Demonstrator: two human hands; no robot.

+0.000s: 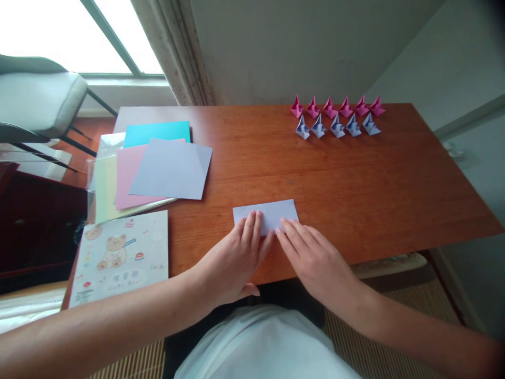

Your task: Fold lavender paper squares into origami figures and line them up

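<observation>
A pale lavender sheet of paper (272, 211), folded into a narrow rectangle, lies flat on the table near its front edge. My left hand (242, 245) rests on the left part of the paper, fingers stretched out and pressing it down. On the right part and lower edge lie the fingertips of my right hand (310, 247), also stretched out. Both hands cover much of the paper's lower edge, and the thumb of my right hand is hidden.
Pink folded paper figures (329, 108) stand in a row at the back right, with lavender folded figures (337, 127) before them. Coloured paper sheets (171, 168) are stacked at left, above a bear-printed pad (122, 258). The wooden table (244, 158) ends just before my body. A chair (43, 100) stands beyond its left side.
</observation>
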